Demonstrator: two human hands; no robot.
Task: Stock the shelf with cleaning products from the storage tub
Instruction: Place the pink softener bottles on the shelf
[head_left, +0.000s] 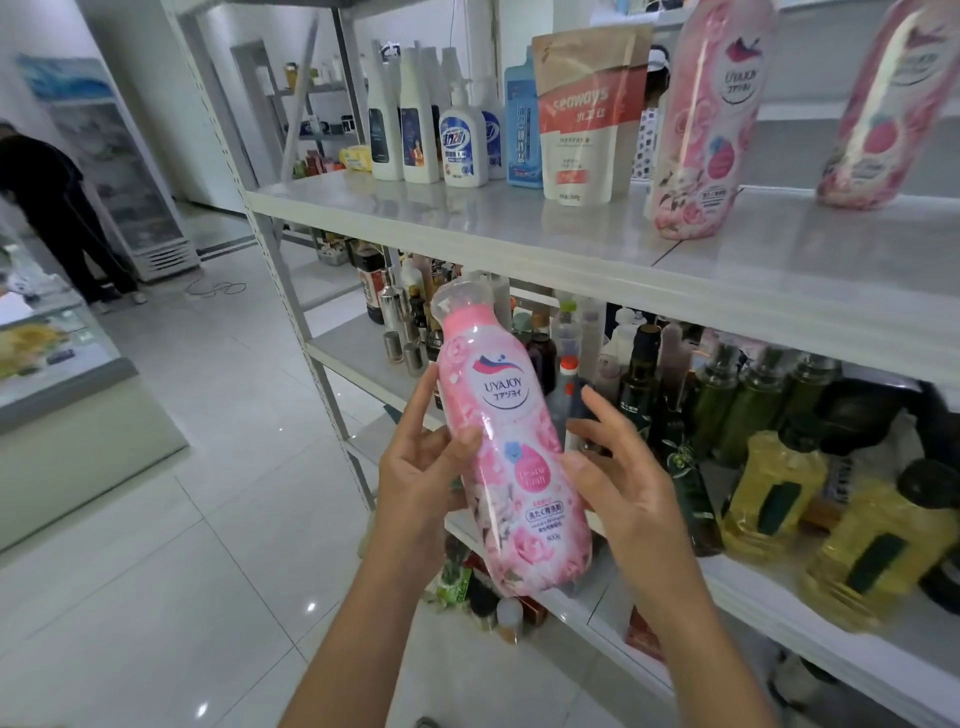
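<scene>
In the head view, you hold the pink bottle (511, 441) at frame centre, below the upper shelf (467, 223). Your left hand (421, 467) wraps its side, thumb on the front. Your right hand (623, 483) touches it, fingers spread. It looks full, heavy and slick, so grip the narrower waist.

The left hand (421, 467) grips a pink flowered plastic bottle (511, 467); the right hand (623, 483) touches its side, fingers spread.

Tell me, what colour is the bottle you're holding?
The bottle is pink with roses; head view.
</scene>
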